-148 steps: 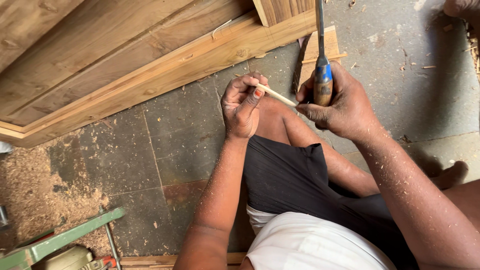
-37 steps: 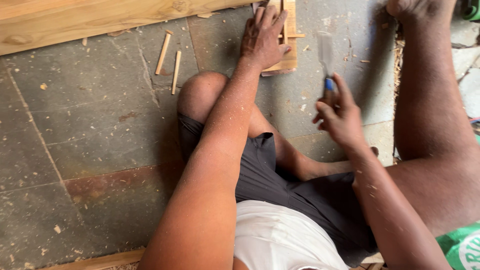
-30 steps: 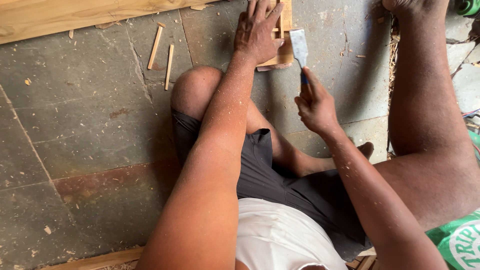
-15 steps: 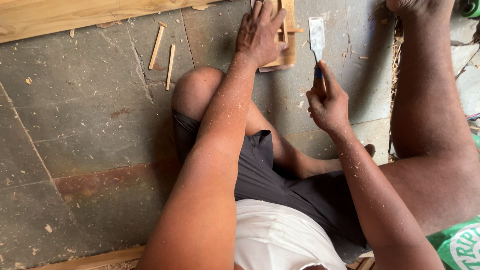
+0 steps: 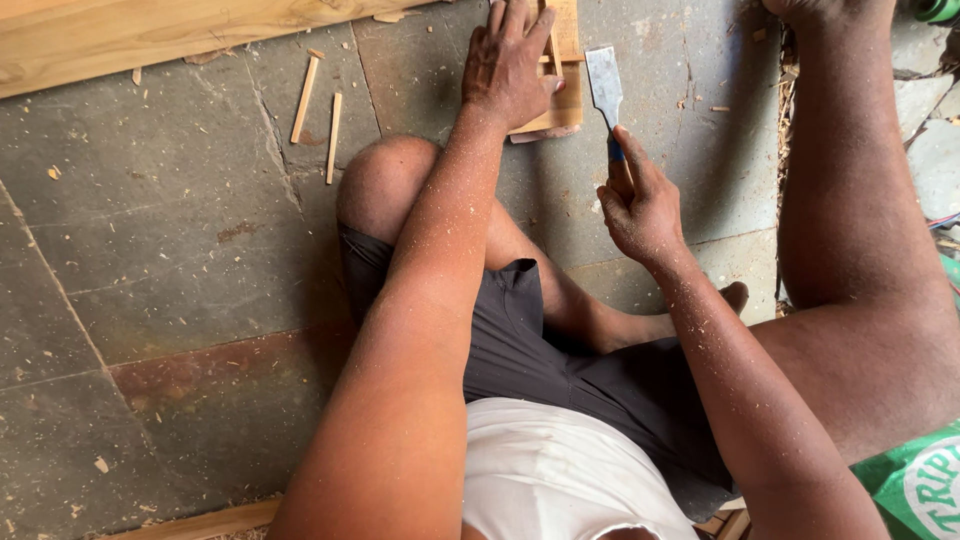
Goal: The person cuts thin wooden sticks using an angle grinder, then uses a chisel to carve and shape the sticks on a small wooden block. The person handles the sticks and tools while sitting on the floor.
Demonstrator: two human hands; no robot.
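On the stone floor ahead, my left hand presses flat, fingers spread, on the small wood block. My right hand grips the chisel beside it; I should keep fingertips clear of the blade.

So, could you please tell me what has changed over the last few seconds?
The left hand let go of the thin stick it held against the chisel and now presses on the small wooden block on the floor. The right hand keeps its grip on the chisel, blade now pointing away beside the block.
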